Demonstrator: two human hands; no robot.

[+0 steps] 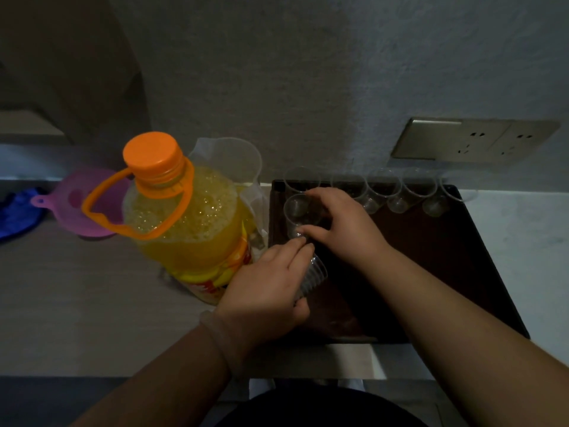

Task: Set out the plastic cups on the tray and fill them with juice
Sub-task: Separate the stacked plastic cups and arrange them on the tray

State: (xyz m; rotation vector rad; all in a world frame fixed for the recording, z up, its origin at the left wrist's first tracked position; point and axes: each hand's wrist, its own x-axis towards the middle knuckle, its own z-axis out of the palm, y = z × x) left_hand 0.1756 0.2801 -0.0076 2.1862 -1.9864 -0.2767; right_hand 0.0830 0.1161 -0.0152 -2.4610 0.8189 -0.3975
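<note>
clear plastic cup (297, 211), pinched by the right hand (341, 223) at ten o'clock on the tray (437, 272); the left hand (264, 288) curls its fingers round the nested stack (315, 274). thin cups may cling, so two could lift off together, or the twelve o'clock row (385, 184) could get knocked.

Empty clear cups (385, 189) line the dark tray's (446, 257) far edge; juice bottle (187, 229) capped.

tray (446, 272) dark brown, plain | cups (385, 186) on tray's far edge clear, colourless | bottle (184, 217) left of tray yellow-orange, bubbly on top | cap (152, 152) and handle (101, 217) orange | label (215, 275) red and yellow | funnel (77, 198) further left of tray pink-purple | cloth (15, 214) farthest left blue | socket plate (462, 140) beyond tray dull metallic grey | counter (77, 288) under tray pale grey
</note>
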